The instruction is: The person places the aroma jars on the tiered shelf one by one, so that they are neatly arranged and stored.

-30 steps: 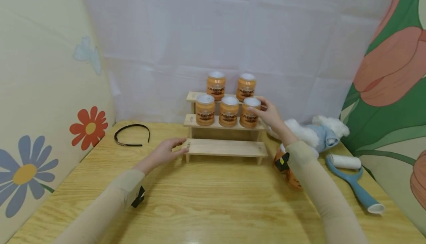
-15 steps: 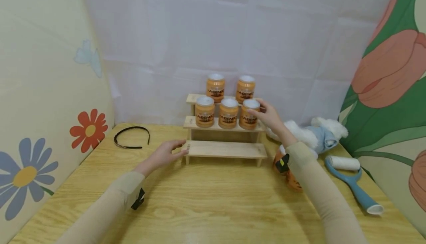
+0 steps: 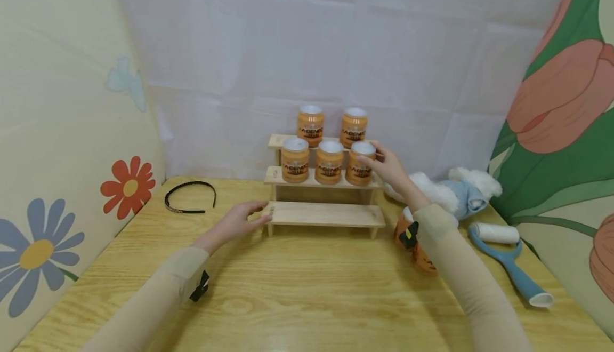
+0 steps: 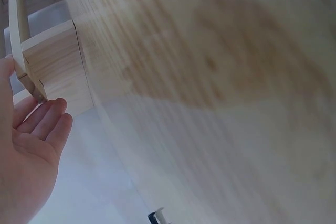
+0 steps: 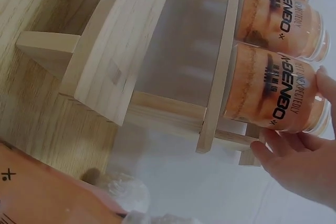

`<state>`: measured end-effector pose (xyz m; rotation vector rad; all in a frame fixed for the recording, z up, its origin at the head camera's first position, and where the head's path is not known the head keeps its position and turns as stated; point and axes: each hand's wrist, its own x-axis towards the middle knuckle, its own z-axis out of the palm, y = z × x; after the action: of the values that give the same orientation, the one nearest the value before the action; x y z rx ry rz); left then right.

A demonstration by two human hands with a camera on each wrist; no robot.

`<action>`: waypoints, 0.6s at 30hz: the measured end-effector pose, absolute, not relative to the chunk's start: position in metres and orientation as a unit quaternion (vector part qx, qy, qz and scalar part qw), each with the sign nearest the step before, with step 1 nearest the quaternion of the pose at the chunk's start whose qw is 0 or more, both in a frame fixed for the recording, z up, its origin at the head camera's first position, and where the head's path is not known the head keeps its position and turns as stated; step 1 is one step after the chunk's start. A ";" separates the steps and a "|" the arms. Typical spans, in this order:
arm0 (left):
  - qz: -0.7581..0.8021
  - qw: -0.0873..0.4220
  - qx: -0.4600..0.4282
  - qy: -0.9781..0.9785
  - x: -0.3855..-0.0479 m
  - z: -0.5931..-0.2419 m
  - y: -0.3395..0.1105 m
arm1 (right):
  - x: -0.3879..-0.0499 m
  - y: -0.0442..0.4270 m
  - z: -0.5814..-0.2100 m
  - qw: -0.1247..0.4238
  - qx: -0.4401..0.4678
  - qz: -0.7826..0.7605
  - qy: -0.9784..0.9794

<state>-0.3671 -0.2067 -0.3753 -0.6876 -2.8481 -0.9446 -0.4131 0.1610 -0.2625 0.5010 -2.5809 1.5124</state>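
From the head, a three-tier wooden stand [image 3: 326, 213] sits on the table [image 3: 297, 288]. The jar in hand, an orange jar [image 3: 358, 172] with a pale lid [image 3: 363, 147], stands upright at the right end of the middle tier. The right hand [image 3: 394, 172] grips it near the top, while the left hand [image 3: 235, 223] holds the stand's lowest tier by its left end. Beside the gripped jar stand a middle jar [image 3: 329, 168] and a left jar [image 3: 295, 165]; behind, on the top tier, are a back-left jar [image 3: 310, 127] and a back-right jar [image 3: 354, 128].

In the left wrist view, the thumb lies on the board's edge and the fingertips curl at its end. The stand looks stiff and probably light enough to slide if nudged, so its board end seems a sensible hold.

In the right wrist view, thumb and fingers close round the jar's upper wall, just below the lid, with its base on the board. The wall looks hard, smooth and rather slippery; it is likely plastic and not heavy, though contents and weight cannot be told. The upper body, thumb opposite fingers, seems a safer hold than the lid alone.
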 end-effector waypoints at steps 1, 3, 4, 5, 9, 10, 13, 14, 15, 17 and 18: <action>-0.307 0.031 -0.223 -0.925 -0.367 -0.375 -0.207 | -0.416 0.162 -0.266 0.060 0.168 0.494 -0.851; -0.307 0.032 -0.222 -0.925 -0.367 -0.375 -0.207 | -0.419 0.164 -0.270 0.061 0.169 0.492 -0.852; -0.307 0.032 -0.222 -0.925 -0.367 -0.375 -0.206 | -0.418 0.165 -0.270 0.058 0.167 0.491 -0.853; -0.307 0.031 -0.222 -0.925 -0.367 -0.376 -0.206 | -0.417 0.166 -0.271 0.056 0.164 0.492 -0.854; -0.310 0.031 -0.222 -0.924 -0.368 -0.377 -0.206 | -0.412 0.171 -0.273 0.047 0.154 0.498 -0.852; -0.310 0.030 -0.222 -0.924 -0.368 -0.377 -0.206 | -0.411 0.173 -0.273 0.045 0.152 0.500 -0.851; -0.312 0.028 -0.221 -0.924 -0.369 -0.377 -0.207 | -0.405 0.178 -0.272 0.039 0.147 0.494 -0.856; -0.312 0.027 -0.220 -0.924 -0.369 -0.377 -0.207 | -0.402 0.180 -0.272 0.039 0.147 0.491 -0.858; -0.312 0.027 -0.220 -0.924 -0.369 -0.377 -0.207 | -0.400 0.182 -0.272 0.041 0.148 0.487 -0.860; -0.312 0.026 -0.219 -0.924 -0.369 -0.377 -0.208 | -0.395 0.185 -0.271 0.045 0.153 0.475 -0.866; -0.312 0.026 -0.219 -0.924 -0.369 -0.377 -0.208 | -0.393 0.187 -0.271 0.048 0.158 0.469 -0.868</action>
<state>-0.3688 -0.2078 -0.3773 -0.6761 -2.8555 -0.9651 -0.3934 0.1873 -0.2711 0.4827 -2.6459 1.4306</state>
